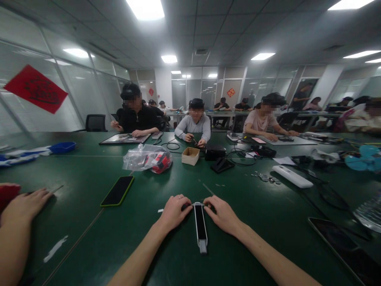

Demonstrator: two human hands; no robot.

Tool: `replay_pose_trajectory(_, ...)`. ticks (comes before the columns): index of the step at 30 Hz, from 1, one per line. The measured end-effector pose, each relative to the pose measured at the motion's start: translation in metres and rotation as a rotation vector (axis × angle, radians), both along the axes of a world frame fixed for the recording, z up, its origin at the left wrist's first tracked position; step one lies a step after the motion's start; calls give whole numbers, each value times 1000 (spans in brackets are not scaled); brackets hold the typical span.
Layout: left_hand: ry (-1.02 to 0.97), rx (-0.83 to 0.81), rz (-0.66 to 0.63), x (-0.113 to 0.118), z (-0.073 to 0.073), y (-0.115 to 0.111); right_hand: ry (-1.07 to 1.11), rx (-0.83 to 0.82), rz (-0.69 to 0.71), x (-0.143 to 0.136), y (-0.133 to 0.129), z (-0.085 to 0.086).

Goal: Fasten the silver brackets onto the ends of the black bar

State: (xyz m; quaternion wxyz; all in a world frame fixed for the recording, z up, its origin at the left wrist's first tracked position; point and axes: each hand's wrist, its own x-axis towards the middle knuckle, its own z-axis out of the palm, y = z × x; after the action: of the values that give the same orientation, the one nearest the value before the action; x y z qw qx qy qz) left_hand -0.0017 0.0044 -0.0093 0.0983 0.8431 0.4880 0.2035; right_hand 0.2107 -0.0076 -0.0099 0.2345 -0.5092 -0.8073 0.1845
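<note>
Slim device: the black-faced, white-rimmed slim device [200, 224] is lying flat on the tabletop [166, 182], its grey end pointing toward the wearer.
Hands: the left hand [175, 213] and right hand [222, 213] are flanking the device's far end, probably steadying it from both sides.
Fingers: they are bending inward there; whether they are grasping or merely touching, I cannot tell.
Phone: the phone [118, 191] is lying left of the device, well apart, perhaps leaving working room.
Containers: beyond the device, an open box [189, 160] is standing right of a plastic bag [147, 157].
Surface: the tabletop is showing green, with a seam running left of the device.
Room: past the device, co-workers [193, 126] are sitting under ceiling lights [147, 8].
</note>
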Motion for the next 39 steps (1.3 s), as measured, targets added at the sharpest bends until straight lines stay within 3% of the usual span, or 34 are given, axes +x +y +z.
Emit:
replay_pose_trajectory(6,-11,7,-43,-1,-2,2,2,47,49,5,6,3)
replay_pose_trajectory(8,-7,7,-50,-1,-2,2,-6,72,-22,22,19,2)
replay_pose_trajectory(11,-2,-3,-43,-2,-1,2,-99,144,-344,68,47,-4)
replay_pose_trajectory(15,-8,-6,-45,-1,-1,2,-250,119,-874,148,78,-19)
replay_pose_trajectory(17,-16,-1,-53,-1,-2,2,-257,82,-1021,180,88,-25)
replay_pose_trajectory(19,-21,-1,-49,-1,-2,2,-253,45,-1065,203,95,-29)
replay_pose_trajectory(27,-10,-28,-56,1,-4,5,-281,-54,-980,236,132,-34)
replay_pose_trajectory(33,6,-68,-44,3,-2,3,-337,-119,-772,248,165,-41)
replay_pose_trajectory(39,17,-71,-26,4,-1,2,-380,-116,-680,247,188,-44)
